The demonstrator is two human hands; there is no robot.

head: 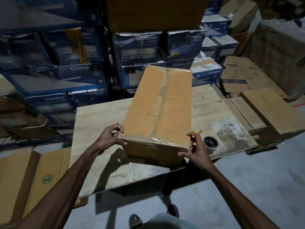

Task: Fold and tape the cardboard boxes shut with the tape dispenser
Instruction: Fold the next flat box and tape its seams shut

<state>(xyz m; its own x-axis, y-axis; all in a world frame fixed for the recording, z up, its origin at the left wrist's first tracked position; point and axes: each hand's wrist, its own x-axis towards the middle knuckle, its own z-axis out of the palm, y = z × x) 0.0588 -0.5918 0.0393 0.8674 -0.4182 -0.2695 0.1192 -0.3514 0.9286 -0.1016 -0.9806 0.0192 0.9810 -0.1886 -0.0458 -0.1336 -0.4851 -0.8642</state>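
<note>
The long brown cardboard box [173, 104] lay in the middle of the frame on a pale wooden tabletop [99, 121], with its flaps closed. Shiny clear tape [171, 140] covered its near top edge. The left hand [107, 138] gripped the near left corner of the box, with the thumb on the front side and the curled fingers above the edge. The right hand [198, 152] was at the near right corner and held a small yellow plastic tool [196, 133], its lower fingers touching the front side. Just right of this hand a grey roll of tape [210, 143] stood on the tabletop. Blue printed cartons [66, 47] were stacked across the upper left, and plain brown cardboard boxes [272, 113] lay at the right.
</note>
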